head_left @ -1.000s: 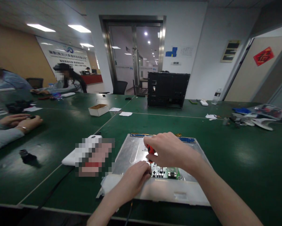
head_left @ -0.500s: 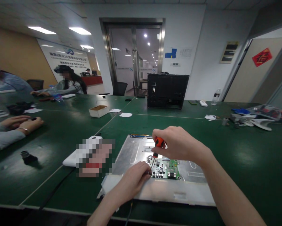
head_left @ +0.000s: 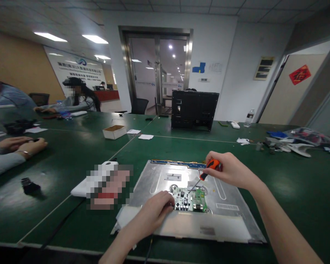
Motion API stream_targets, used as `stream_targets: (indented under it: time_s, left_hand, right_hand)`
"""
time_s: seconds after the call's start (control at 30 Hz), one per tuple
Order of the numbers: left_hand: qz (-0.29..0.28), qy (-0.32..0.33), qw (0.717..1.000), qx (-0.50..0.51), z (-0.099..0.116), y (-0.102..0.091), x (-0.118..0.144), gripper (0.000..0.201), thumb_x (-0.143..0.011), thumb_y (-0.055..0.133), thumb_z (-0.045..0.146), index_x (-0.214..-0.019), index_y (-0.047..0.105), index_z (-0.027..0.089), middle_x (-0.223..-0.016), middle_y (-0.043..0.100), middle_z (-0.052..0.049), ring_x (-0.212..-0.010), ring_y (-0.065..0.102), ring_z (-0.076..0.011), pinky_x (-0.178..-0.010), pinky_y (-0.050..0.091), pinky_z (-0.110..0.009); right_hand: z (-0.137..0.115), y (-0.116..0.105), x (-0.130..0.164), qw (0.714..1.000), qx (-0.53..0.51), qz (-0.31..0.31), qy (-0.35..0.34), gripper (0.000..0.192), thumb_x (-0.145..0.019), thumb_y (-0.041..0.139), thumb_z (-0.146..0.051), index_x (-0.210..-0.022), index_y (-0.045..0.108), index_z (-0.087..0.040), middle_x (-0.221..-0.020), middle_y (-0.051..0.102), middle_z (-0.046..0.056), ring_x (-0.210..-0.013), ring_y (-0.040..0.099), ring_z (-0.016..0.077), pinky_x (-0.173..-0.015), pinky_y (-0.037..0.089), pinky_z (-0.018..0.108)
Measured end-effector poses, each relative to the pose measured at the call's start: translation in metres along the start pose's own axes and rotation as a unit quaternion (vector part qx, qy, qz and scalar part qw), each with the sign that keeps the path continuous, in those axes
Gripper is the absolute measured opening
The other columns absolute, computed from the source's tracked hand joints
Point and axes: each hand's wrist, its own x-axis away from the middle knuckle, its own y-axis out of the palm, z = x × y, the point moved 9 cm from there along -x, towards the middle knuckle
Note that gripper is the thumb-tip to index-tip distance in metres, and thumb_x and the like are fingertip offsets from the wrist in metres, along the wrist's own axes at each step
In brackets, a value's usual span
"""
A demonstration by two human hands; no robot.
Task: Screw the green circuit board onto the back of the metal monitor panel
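Note:
A flat metal display panel [head_left: 165, 183] lies back side up on the table, with a green circuit board [head_left: 199, 195] at its middle. My right hand [head_left: 229, 170] is closed around the orange and black handle of a screwdriver [head_left: 213, 165]. The shaft slants down to the left, its tip over the board; whether it touches cannot be made out. At the board's left edge rests my left hand [head_left: 155, 209], fingers together and curled. Whatever those fingertips may pinch is hidden.
Left of the panel lie a white device [head_left: 98, 178] and a blurred-out item. Farther back stand an open white box [head_left: 114, 132] and a black monitor casing [head_left: 194, 110]. Another person's hands [head_left: 29, 146] are at the left. Loose parts and bags [head_left: 299, 141] lie at the right.
My right hand has moved right with the screwdriver, whose tip has left the board's left edge and now sits over its middle. My left hand stays almost in place.

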Motion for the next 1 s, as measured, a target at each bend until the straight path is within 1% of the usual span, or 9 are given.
stream_targets:
  time_s: [0.07, 0.17, 0.37, 0.53, 0.7, 0.8, 0.9, 1.0]
  left_hand:
    - [0.002, -0.003, 1.000, -0.003, 0.001, -0.001, 0.000, 0.011, -0.084, 0.046, 0.013, -0.086, 0.055, 0.018, -0.089, 0.061, -0.004, -0.082, 0.055, -0.0188, -0.072, 0.042, -0.028]
    - [0.004, -0.008, 1.000, -0.006, 0.001, -0.001, 0.000, 0.010, -0.085, 0.046, 0.015, -0.086, 0.055, 0.018, -0.089, 0.061, -0.005, -0.081, 0.055, -0.0190, -0.071, 0.042, -0.028]
    - [0.012, -0.031, 0.999, 0.002, -0.004, -0.001, 0.001, 0.009, -0.084, 0.046, 0.015, -0.085, 0.055, 0.018, -0.086, 0.061, -0.004, -0.079, 0.055, -0.0187, -0.070, 0.041, -0.029]
    - [0.010, -0.053, 0.998, 0.017, -0.006, -0.002, 0.001, 0.008, -0.081, 0.047, 0.016, -0.084, 0.055, 0.018, -0.085, 0.062, -0.004, -0.079, 0.055, -0.0186, -0.070, 0.041, -0.029]
    - [0.004, -0.059, 0.998, 0.032, -0.003, -0.003, 0.000, 0.009, -0.080, 0.047, 0.016, -0.084, 0.056, 0.018, -0.086, 0.063, -0.004, -0.079, 0.055, -0.0185, -0.070, 0.041, -0.028]
    - [-0.001, -0.058, 0.998, 0.031, -0.003, -0.003, -0.001, 0.010, -0.080, 0.047, 0.016, -0.083, 0.056, 0.018, -0.087, 0.063, -0.004, -0.080, 0.055, -0.0187, -0.072, 0.042, -0.029]
    - [-0.004, -0.058, 0.998, 0.034, -0.004, -0.002, -0.001, 0.009, -0.080, 0.047, 0.016, -0.083, 0.056, 0.018, -0.087, 0.063, -0.003, -0.081, 0.055, -0.0187, -0.073, 0.042, -0.029]
    - [0.006, -0.053, 0.998, 0.033, -0.005, -0.003, -0.001, 0.009, -0.080, 0.047, 0.015, -0.081, 0.055, 0.018, -0.088, 0.062, -0.003, -0.081, 0.055, -0.0186, -0.074, 0.042, -0.029]
  right_hand:
    - [0.000, 0.009, 0.001, 1.000, -0.030, -0.003, -0.004, 0.016, -0.084, 0.061, -0.034, -0.084, 0.055, -0.019, -0.067, 0.063, -0.003, -0.056, 0.053, 0.0103, -0.053, 0.036, 0.022]
    - [-0.013, 0.022, 0.001, 0.998, -0.054, -0.010, -0.025, 0.016, -0.083, 0.061, -0.034, -0.084, 0.055, -0.019, -0.068, 0.063, -0.003, -0.056, 0.052, 0.0096, -0.053, 0.036, 0.022]
    - [-0.039, 0.037, -0.006, 0.998, -0.015, -0.015, -0.062, 0.017, -0.082, 0.063, -0.034, -0.086, 0.055, -0.019, -0.071, 0.063, -0.002, -0.060, 0.052, 0.0105, -0.058, 0.035, 0.023]
    - [-0.047, 0.045, -0.011, 0.996, 0.021, -0.015, -0.089, 0.016, -0.082, 0.064, -0.031, -0.088, 0.055, -0.019, -0.073, 0.064, -0.002, -0.062, 0.053, 0.0113, -0.063, 0.035, 0.025]
    - [-0.053, 0.046, -0.013, 0.994, 0.051, -0.018, -0.096, 0.014, -0.082, 0.063, -0.030, -0.088, 0.055, -0.019, -0.070, 0.063, -0.002, -0.060, 0.052, 0.0113, -0.059, 0.032, 0.024]
    - [-0.058, 0.047, -0.015, 0.993, 0.062, -0.027, -0.096, 0.017, -0.081, 0.064, -0.030, -0.091, 0.055, -0.019, -0.072, 0.064, -0.002, -0.060, 0.053, 0.0116, -0.057, 0.030, 0.024]
    - [-0.069, 0.048, -0.018, 0.991, 0.076, -0.032, -0.106, 0.023, -0.080, 0.066, -0.035, -0.093, 0.055, -0.020, -0.075, 0.067, -0.001, -0.062, 0.056, 0.0127, -0.056, 0.028, 0.024]
    - [-0.080, 0.053, -0.022, 0.986, 0.114, -0.041, -0.118, 0.021, -0.084, 0.062, -0.040, -0.088, 0.056, -0.020, -0.075, 0.067, 0.000, -0.063, 0.057, 0.0128, -0.053, 0.024, 0.025]
